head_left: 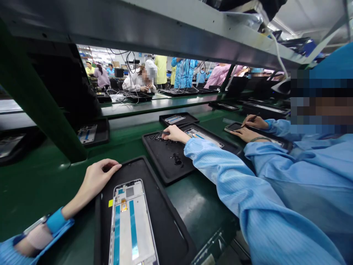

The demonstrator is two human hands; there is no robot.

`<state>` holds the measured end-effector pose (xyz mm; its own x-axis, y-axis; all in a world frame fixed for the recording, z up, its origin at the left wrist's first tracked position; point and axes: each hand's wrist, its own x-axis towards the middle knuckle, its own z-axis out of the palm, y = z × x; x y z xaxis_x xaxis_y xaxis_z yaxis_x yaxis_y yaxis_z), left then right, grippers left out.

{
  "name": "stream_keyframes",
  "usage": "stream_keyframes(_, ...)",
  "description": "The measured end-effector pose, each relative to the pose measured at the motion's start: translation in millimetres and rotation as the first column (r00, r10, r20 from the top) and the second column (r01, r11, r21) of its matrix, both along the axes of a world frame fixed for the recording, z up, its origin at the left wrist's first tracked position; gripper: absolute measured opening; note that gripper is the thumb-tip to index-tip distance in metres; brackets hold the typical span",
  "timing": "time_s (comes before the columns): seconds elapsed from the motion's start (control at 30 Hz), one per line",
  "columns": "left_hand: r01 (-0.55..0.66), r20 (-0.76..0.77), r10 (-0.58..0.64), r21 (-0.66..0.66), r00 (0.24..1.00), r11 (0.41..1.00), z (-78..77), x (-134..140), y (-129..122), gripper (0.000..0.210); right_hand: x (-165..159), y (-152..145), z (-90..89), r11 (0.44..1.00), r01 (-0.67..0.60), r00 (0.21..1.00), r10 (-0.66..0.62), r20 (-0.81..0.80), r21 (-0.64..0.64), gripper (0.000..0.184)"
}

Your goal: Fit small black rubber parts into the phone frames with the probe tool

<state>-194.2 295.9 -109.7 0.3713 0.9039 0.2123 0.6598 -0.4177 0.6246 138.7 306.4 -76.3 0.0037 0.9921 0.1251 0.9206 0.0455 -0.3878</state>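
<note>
From where I stand, the person's left hand [99,178] touches the far left corner of the near tray [162,211], thumb and forefinger drawn close; whether they pinch the rim, I cannot tell. The phone frame [129,224] lies in that tray, toward its left edge, strips facing up. The right hand [175,134] reaches to the far left corner of the parts tray [162,156], fingertips closed on a dark object [166,133], perhaps tweezers, over a scatter of small parts [156,137]. Darker bits [177,159] lie nearer that tray's middle. To pick well here, I'd lift one piece from the scatter's outer edge, gripping lightly so it doesn't spring away, and keep the sleeve [220,162] clear of the tray's right edge. The left fingertips could steady the near tray's corner.
</note>
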Motion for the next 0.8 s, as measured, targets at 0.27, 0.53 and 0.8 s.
stream_keyframes(0.27, -0.012, -0.01, 0.012, 0.001, 1.0, 1.0, 0.5, 0, -1, 0.04, 4, 2, -1.0, 1.0, 0.001, 0.999, -0.001, 0.054, -0.01, 0.015)
stream_keyframes(0.53, -0.013, -0.014, 0.013, -0.005, 1.0, 1.0, -1.5, 0, 0, 0.038, 3, 4, -6.3, 0.997, 0.071, 0.977, -0.066, 0.204, -0.018, 0.028)
stream_keyframes(0.8, -0.028, -0.022, 0.027, -0.016, 0.999, 0.999, -0.6, -1, 3, 0.039, -7, 2, -6.8, 0.996, 0.092, 0.952, -0.089, 0.294, 0.005, 0.041)
